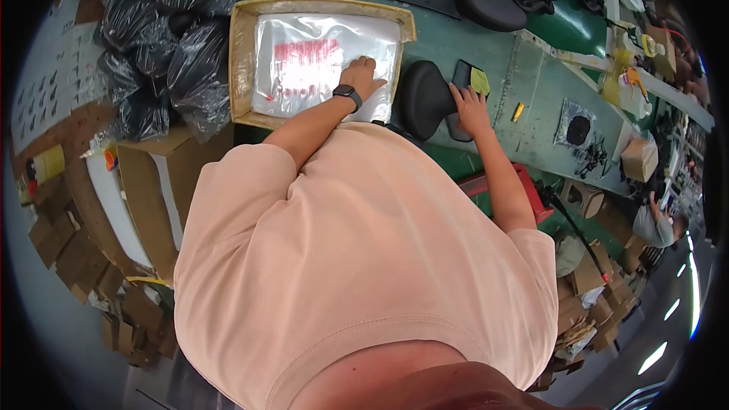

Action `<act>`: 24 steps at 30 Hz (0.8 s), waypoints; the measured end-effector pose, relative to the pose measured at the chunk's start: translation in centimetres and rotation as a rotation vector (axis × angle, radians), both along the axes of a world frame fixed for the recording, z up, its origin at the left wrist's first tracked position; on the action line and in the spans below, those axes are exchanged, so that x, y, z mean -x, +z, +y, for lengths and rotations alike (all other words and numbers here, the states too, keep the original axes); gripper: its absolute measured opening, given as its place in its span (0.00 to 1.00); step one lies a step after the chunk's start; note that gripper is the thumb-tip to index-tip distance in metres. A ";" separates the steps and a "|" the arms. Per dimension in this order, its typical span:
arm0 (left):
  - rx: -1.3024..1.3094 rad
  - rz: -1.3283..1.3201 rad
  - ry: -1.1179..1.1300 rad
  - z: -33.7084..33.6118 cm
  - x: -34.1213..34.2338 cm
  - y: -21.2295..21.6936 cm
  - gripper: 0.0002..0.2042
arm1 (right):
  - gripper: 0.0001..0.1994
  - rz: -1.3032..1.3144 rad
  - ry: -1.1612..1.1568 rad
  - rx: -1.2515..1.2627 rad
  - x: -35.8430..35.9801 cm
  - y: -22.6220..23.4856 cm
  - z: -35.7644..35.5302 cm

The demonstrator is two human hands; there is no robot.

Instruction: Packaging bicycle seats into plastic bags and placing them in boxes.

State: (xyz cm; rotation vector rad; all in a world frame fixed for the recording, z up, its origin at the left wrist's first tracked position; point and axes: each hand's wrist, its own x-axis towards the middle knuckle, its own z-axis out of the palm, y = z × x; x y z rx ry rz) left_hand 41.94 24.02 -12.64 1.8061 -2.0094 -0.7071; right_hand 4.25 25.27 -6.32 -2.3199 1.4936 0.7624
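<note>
My left hand (363,77), with a dark watch on its wrist, lies on a stack of clear plastic bags (304,68) with red print. Its thumb is spread from the fingers. The bags fill a shallow cardboard box (237,68). My right hand (472,112) rests with outstretched fingers on a flat dark piece (461,74), at the edge of a yellow-green cloth or paper (479,81). Between my hands, right of the box, sits a black padded saddle (422,97).
Black parts in clear plastic bags (156,45) pile up at the left. On the green table (524,99) lie a yellow object (518,112) and a bagged black part (579,129). Another saddle (492,1) is at the far right. A person (654,224) is farther off.
</note>
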 end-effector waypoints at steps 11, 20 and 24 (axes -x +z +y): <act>-0.336 0.179 0.151 1.4 -2.2 1.6 0.13 | 0.62 -0.359 -0.459 -0.030 -0.3 3.9 8.0; -0.271 0.004 0.004 -0.6 -0.6 -2.6 0.16 | 0.57 -0.308 -0.780 0.336 -6.0 22.2 14.2; -0.329 0.119 0.009 -0.2 -1.2 -3.0 0.17 | 0.55 -0.996 -0.940 0.305 -5.2 23.4 17.3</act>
